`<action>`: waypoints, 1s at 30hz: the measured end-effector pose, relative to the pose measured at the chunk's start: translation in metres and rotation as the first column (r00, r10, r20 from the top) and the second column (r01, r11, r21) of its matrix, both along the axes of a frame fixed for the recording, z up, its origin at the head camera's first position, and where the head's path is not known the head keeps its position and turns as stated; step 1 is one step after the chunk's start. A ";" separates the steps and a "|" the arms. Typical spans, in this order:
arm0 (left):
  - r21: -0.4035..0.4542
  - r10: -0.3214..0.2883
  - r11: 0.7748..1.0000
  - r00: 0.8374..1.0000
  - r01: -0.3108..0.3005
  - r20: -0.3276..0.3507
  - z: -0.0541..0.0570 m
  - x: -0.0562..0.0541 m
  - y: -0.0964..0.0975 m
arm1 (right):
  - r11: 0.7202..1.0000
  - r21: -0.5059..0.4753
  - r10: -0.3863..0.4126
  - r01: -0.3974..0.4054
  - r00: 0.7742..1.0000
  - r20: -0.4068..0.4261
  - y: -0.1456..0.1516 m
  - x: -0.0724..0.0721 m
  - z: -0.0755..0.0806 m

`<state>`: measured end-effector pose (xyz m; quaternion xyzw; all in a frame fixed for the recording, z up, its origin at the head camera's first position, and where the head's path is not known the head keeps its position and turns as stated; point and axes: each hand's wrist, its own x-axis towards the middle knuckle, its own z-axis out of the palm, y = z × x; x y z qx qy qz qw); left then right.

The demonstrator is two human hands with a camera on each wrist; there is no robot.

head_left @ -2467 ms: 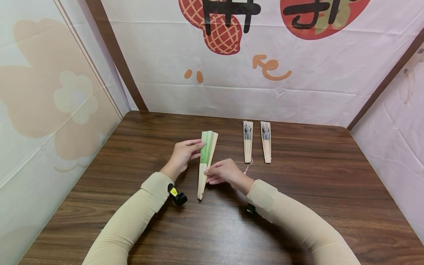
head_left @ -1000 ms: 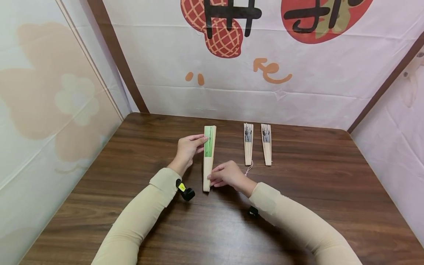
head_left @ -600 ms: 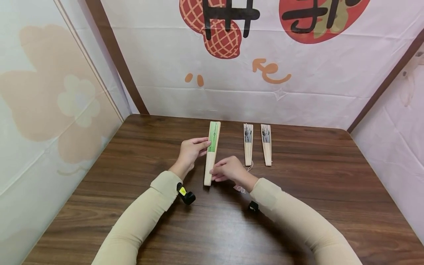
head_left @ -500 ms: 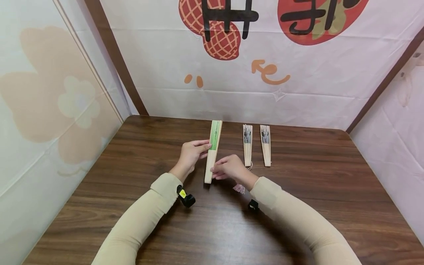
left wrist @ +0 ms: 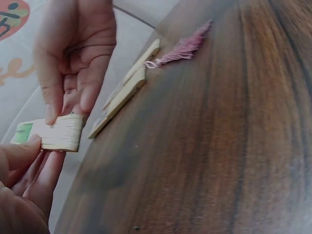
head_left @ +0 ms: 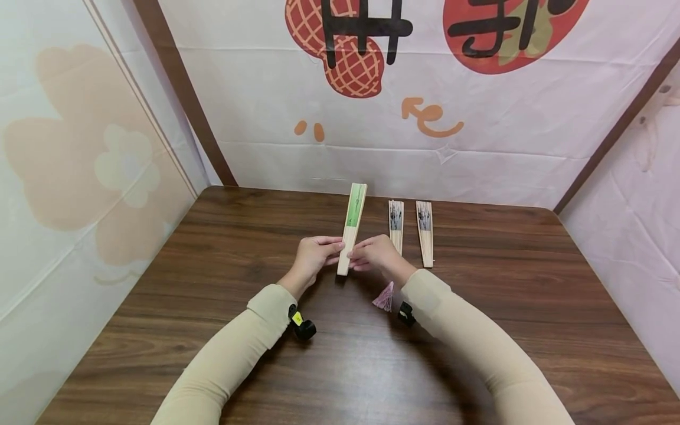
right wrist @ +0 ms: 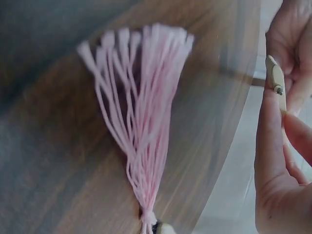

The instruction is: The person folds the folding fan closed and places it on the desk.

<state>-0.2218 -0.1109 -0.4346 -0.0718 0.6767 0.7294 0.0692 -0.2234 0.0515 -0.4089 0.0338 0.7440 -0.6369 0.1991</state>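
Note:
A folded hand fan with a green paper band (head_left: 356,206) is held tilted over the table between both hands. My left hand (head_left: 313,257) pinches its pale ribs from the left, thumb on the near face. From the other side, my right hand (head_left: 378,254) pinches the ribs near the pivot end. In the left wrist view the fan (left wrist: 61,132) shows its stacked ribs end-on, thumbs and fingers on both sides. The right wrist view catches the fan's rivet end (right wrist: 277,85) between the fingers.
Two folded fans with grey-blue patterned bands, the nearer fan (head_left: 396,218) and the right-hand fan (head_left: 425,227), lie side by side at the table's back. A pink tassel (head_left: 383,298) lies below my right wrist. A printed cloth (head_left: 265,106) hangs behind the brown table (head_left: 504,283).
The green fan was slightly spread and is now folded flat. Both hands have carried it away from me and to the right; my left hand now grips lower, on the ribs.

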 end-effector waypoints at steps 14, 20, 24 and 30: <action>-0.023 0.020 1.000 0.999 -0.018 0.048 -0.007 -0.012 0.009 | 0.998 0.001 -0.063 0.063 0.997 0.044 0.003 -0.018 -0.009; -0.046 0.036 0.998 0.998 -0.033 0.055 -0.006 -0.018 0.013 | 0.994 -0.010 -0.113 0.113 0.992 0.057 0.001 -0.024 -0.011; -0.063 0.022 0.998 0.998 -0.018 0.067 -0.005 -0.021 0.015 | 0.991 -0.005 -0.131 0.132 0.989 0.061 0.000 -0.026 -0.012; -0.102 0.034 0.995 0.994 -0.024 0.100 -0.007 -0.023 0.017 | 0.989 0.001 -0.150 0.150 0.985 0.088 0.001 -0.028 -0.014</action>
